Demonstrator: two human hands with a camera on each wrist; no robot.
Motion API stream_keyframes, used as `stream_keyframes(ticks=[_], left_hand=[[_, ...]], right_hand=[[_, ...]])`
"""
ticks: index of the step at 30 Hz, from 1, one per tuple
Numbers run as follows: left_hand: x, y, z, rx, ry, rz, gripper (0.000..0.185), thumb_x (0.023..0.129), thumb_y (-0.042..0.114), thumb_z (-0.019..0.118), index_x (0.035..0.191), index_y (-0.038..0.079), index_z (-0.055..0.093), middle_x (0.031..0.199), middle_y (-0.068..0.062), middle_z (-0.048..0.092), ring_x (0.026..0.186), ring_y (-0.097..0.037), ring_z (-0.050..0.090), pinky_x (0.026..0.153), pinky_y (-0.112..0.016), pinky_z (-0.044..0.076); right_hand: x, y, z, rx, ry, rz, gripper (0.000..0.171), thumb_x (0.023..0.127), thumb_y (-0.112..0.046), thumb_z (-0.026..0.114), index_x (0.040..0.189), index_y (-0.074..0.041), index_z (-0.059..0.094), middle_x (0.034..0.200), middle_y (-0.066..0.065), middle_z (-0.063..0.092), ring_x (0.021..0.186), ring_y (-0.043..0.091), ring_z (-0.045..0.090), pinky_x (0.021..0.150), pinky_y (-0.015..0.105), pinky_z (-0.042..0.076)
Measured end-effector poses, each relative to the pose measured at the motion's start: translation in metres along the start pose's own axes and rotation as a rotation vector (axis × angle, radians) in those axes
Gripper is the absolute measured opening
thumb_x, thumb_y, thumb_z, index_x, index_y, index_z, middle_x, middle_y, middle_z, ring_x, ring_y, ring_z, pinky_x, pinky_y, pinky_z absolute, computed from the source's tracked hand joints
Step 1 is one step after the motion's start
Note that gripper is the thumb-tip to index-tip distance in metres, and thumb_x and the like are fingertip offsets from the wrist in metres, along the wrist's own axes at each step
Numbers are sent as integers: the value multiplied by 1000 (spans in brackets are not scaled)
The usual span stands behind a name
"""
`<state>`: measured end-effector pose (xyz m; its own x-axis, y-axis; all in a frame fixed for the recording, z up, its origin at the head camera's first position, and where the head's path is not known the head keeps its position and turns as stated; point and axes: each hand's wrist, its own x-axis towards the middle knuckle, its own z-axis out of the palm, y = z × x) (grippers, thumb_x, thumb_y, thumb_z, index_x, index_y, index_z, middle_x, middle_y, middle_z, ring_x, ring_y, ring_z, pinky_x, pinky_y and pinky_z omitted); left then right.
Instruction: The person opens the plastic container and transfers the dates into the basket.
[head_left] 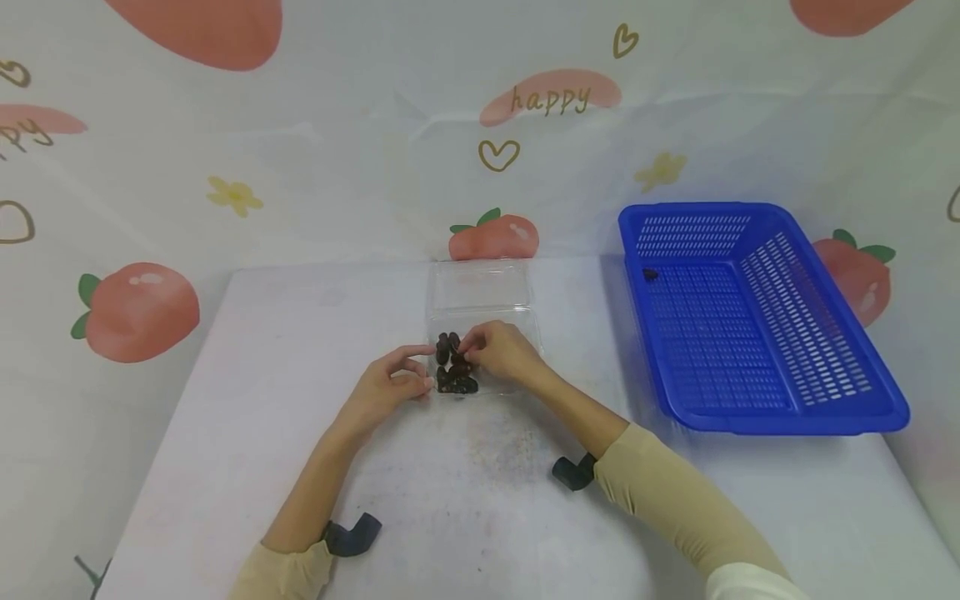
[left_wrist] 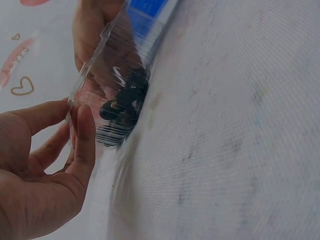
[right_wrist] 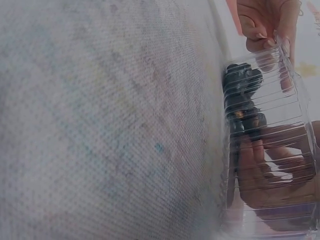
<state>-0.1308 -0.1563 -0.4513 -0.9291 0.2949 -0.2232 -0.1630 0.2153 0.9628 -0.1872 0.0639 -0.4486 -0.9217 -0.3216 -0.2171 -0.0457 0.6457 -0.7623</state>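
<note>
A clear plastic clamshell box point(head_left: 510, 385) stands on the table with its lid point(head_left: 480, 286) folded back. Dark brown, glossy dates point(head_left: 457, 385) lie along its left side. My left hand point(head_left: 386, 387) pinches the box's left rim between thumb and fingers, as the left wrist view shows at the rim point(left_wrist: 75, 92). Reaching inside the box, my right hand point(head_left: 504, 350) has its fingers curled and its fingertips on a date point(head_left: 459, 358) in the upper part of the group. Through the ribbed wall in the right wrist view, the fingers point(right_wrist: 257, 150) meet the dates point(right_wrist: 242, 100).
A blue plastic basket point(head_left: 720, 421) with slotted walls stands to the right, and one small dark piece point(head_left: 650, 273) lies in it at the far left. The white-covered table point(head_left: 285, 333) backs onto a printed cloth point(head_left: 360, 167). Black wrist mounts point(head_left: 352, 535) show at both forearms.
</note>
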Motion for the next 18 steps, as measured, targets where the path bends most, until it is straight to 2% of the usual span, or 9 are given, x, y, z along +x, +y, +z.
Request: stream_keyframes(ticks=[5,11,18], left_hand=[[0,-1,0,14,1,-13,48,93,8,68,139,10,55,105,-12,55,86,-28,68,79,-38,58],[1,-3,0,20,-1,-9,48,93,9,68,139,11,55,105,-13,55,87,-30,68,80,-39,58],[1,-3,-1,26,2,-4,48,93,9,68,139,12,55,106,-13,54,87,-30,68,80,-38,57]], right_hand=[[-1,-1,-1,4,3,4,11,91,-8,69,96,-12,77,86,-2,72,79,12,62,71,27,49],[0,1,-2,20,13,-7,11,93,-13,67,96,-16,78,94,-4,73,89,12,64,79,30,51],[-1,0,-7,51,16,-47,11,93,-13,67,99,-16,77,97,-3,74,89,13,66,75,28,51]])
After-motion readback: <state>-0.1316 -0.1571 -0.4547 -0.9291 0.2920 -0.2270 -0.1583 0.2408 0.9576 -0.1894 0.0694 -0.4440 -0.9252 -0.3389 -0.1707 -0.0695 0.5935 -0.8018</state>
